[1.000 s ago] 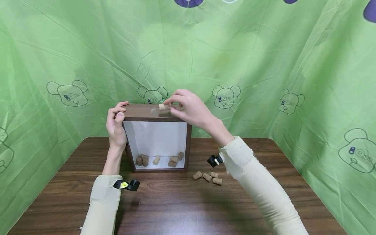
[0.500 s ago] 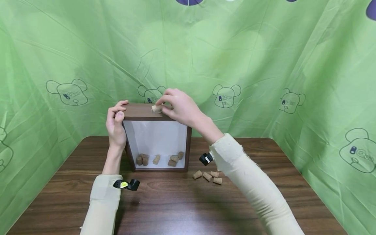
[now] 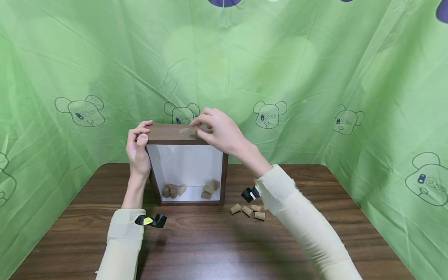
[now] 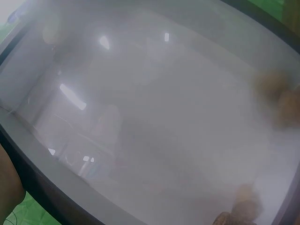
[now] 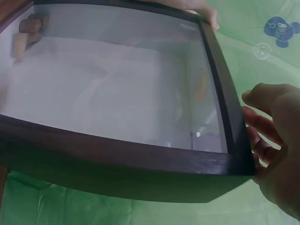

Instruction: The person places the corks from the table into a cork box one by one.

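My left hand [image 3: 138,149] grips the upper left corner of a brown wooden box frame [image 3: 164,134], thumb on the front side, fingers over the top. The box stands upright on the table, with a clear front and a white back [image 3: 189,163]. Above its top, beside a pale oval slot [image 3: 187,132], is my right hand [image 3: 222,132], its fingers loosely bent and no cork visible between them. Corks lie on the box floor: a left group [image 3: 170,191] and a blurred right group [image 3: 210,189]. In the right wrist view, the right hand [image 5: 281,136] is at the box edge.
Several loose corks [image 3: 247,211] lie on the dark wood table [image 3: 203,241], just right of the box's base. A green curtain [image 3: 301,77] with bear outlines hangs behind and on both sides.
My right hand moved left to the slot with a cork, then let it go and drew slightly right. Corks inside the box have shifted and some look blurred. The left hand stayed put.
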A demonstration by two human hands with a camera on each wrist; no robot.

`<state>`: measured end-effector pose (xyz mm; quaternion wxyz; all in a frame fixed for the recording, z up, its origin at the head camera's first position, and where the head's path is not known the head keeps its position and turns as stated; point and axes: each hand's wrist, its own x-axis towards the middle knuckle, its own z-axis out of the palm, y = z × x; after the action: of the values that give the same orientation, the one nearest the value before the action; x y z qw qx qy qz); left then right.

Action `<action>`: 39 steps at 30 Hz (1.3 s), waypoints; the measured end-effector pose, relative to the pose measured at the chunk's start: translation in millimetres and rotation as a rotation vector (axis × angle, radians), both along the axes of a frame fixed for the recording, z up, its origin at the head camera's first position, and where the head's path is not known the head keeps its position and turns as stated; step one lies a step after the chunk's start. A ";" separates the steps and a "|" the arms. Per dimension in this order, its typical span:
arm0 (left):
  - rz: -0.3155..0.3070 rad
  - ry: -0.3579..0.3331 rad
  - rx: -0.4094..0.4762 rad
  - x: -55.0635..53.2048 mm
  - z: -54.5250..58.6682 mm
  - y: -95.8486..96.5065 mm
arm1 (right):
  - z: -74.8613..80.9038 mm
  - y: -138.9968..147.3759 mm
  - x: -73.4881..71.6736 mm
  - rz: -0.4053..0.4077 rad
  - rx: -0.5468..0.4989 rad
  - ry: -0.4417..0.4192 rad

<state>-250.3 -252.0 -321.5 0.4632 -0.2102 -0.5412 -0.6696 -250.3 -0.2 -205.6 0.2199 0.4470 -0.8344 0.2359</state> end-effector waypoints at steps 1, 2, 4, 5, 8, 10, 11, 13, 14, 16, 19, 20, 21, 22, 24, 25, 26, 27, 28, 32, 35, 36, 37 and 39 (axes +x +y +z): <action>0.000 -0.001 -0.001 -0.3 -0.2 -0.5 | -0.8 2.4 1.2 0.002 -0.015 -0.013; -0.001 -0.001 -0.002 -0.5 -0.3 -0.7 | -1.6 4.9 2.5 0.004 -0.031 -0.021; -0.002 0.002 -0.002 -1.1 -0.2 -1.6 | -3.5 10.0 4.6 0.010 -0.061 -0.033; -0.002 0.002 -0.001 -1.4 -0.2 -1.8 | -4.8 12.7 5.5 0.015 -0.076 -0.036; -0.003 0.001 0.003 -2.0 -0.5 -2.2 | -10.1 22.2 7.5 0.035 -0.118 -0.039; -0.006 -0.001 0.006 -2.3 -1.0 -2.2 | -14.2 29.5 8.3 0.047 -0.150 -0.037; -0.007 -0.003 0.006 -2.4 -1.3 -2.2 | -16.2 33.4 8.7 0.051 -0.167 -0.035; -0.006 -0.004 0.004 -2.8 -1.6 -2.4 | -19.8 41.0 9.2 0.059 -0.199 -0.031; -0.006 -0.004 0.004 -3.2 -1.6 -2.6 | -21.4 44.5 9.2 0.063 -0.213 -0.029; 0.000 -0.004 0.002 -3.9 -1.6 -3.3 | -24.6 51.2 9.4 0.063 -0.235 -0.028; 0.005 -0.005 0.003 -4.6 -1.3 -4.1 | -29.8 60.4 10.4 0.061 -0.248 -0.025; 0.004 -0.005 0.005 -4.6 -1.3 -4.3 | -32.0 63.0 10.6 0.059 -0.250 -0.024; 0.005 -0.005 0.004 -4.7 -1.4 -4.6 | -34.2 65.7 10.9 0.058 -0.253 -0.023; 0.004 -0.007 0.004 -4.7 -1.5 -4.9 | -36.7 68.2 11.3 0.057 -0.257 -0.019; 0.000 -0.007 0.003 -2.7 -0.1 -4.1 | -40.9 72.7 11.8 0.053 -0.272 -0.013; -0.002 -0.007 0.004 -2.5 -0.2 -4.5 | -42.7 74.8 12.4 0.049 -0.280 -0.011; -0.001 -0.005 0.003 -3.2 -0.7 -5.3 | -44.3 76.6 13.0 0.047 -0.289 -0.011; -0.001 -0.005 0.003 -3.3 -0.7 -5.6 | -45.7 78.5 13.7 0.046 -0.299 -0.010; -0.001 -0.005 0.005 -3.3 -0.7 -5.9 | -47.1 80.3 14.6 0.043 -0.308 -0.010; 0.006 0.002 0.009 -4.6 -1.7 -7.5 | -53.7 87.7 17.0 0.027 -0.317 -0.021; 0.012 0.005 0.008 -3.2 -0.8 -7.0 | -60.1 94.3 17.7 0.009 -0.301 -0.033; 0.011 0.005 0.008 -2.8 -0.6 -6.8 | -62.6 96.8 17.7 0.005 -0.293 -0.040; 0.010 0.005 0.008 -2.6 -0.4 -6.5 | -65.0 99.4 17.7 0.000 -0.281 -0.045; 0.008 0.006 0.009 -2.4 0.0 -6.1 | -69.8 104.2 18.4 -0.006 -0.258 -0.059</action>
<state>-252.6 -258.1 -321.5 0.4682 -0.2080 -0.5377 -0.6696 -231.9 103.9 -275.4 0.2515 0.4052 -0.8047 0.3536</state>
